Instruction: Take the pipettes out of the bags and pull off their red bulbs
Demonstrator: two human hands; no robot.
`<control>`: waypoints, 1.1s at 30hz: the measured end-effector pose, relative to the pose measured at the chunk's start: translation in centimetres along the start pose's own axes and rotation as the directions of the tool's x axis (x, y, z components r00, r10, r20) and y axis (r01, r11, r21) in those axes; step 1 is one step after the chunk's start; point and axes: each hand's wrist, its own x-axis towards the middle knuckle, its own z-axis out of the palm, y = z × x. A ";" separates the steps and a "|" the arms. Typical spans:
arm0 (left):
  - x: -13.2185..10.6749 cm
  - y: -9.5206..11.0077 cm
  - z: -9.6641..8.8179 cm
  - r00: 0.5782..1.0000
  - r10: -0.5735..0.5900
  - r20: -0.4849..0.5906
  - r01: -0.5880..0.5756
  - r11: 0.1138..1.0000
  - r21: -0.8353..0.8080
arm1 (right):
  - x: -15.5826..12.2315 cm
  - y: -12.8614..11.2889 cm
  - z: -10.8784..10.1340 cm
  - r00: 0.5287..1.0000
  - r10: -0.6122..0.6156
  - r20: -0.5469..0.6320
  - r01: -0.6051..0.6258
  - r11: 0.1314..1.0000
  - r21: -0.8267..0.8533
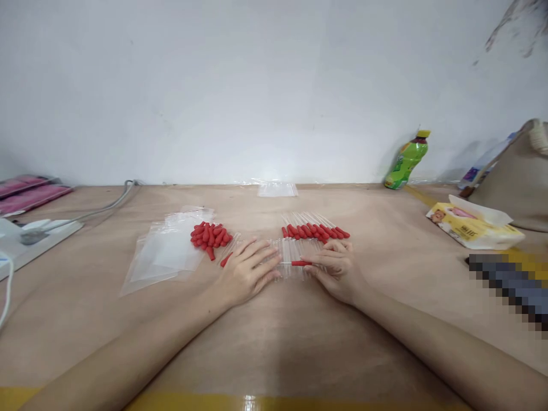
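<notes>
My right hand (336, 268) is closed, pinching a red rubber dropper bulb (301, 263). A clear glass tube (285, 263) runs sideways from that bulb to the fingertips of my left hand (252, 269), which hold its other end; the exact grip is partly hidden. Beneath both hands lies a row of clear glass tubes (293, 250). Beyond my right hand, finished-looking droppers with red bulbs (317, 230) lie side by side, tubes pointing away. A heap of loose red bulbs (209, 235) sits beyond my left hand, and one bulb (226, 260) lies against it.
Clear plastic bags (160, 257) lie left of the heap, with another bag (277, 189) by the wall. At right are a green bottle (406, 160), a yellow tissue pack (473, 225) and a blurred dark object (509, 288). A power strip (51, 240) with cables is at left.
</notes>
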 end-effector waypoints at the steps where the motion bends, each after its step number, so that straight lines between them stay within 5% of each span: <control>1: 0.0 0.2 0.1 1.000 0.012 -0.009 -0.012 1.000 -0.004 | 0.0 -0.1 0.0 1.000 -0.003 0.001 0.003 1.000 0.006; 7: 0.0 0.6 0.8 0.996 0.010 -0.087 -0.009 1.000 0.011 | 0.3 -0.8 0.2 0.997 -0.033 0.066 0.035 0.999 -0.027; 16: -0.3 0.5 0.9 0.997 0.070 -0.015 -0.070 0.998 0.005 | 0.6 -1.8 1.6 0.976 -0.213 0.047 0.217 0.966 -0.139; 33: -0.6 1.1 0.4 0.999 0.022 -0.050 -0.026 0.996 -0.090 | 0.4 -1.6 1.1 0.899 -0.437 0.001 0.433 0.891 -0.136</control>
